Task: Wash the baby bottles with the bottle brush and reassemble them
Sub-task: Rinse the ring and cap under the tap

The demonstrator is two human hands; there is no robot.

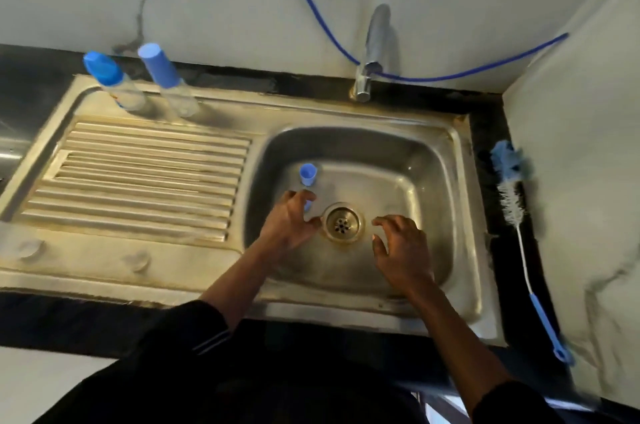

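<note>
Two clear baby bottles stand at the back of the drainboard. One [114, 84] has a round blue cap and the other [169, 84] a tall blue cap. In the sink basin [408, 160], my left hand [287, 219] pinches the lower end of a tall blue cap [308, 174] between fingers and thumb, just left of the drain [342, 223]. Right of the drain, my right hand [401, 250] hovers with spread fingers and holds nothing. The bottle brush [519, 216], with white bristles and a blue handle, lies on the dark counter right of the sink.
A chrome tap [370, 56] rises behind the basin, with a blue hose [311, 4] looped round it along the wall. The ribbed steel drainboard [138, 178] lies to the left. A white wall panel [581, 181] stands close on the right, beside the brush.
</note>
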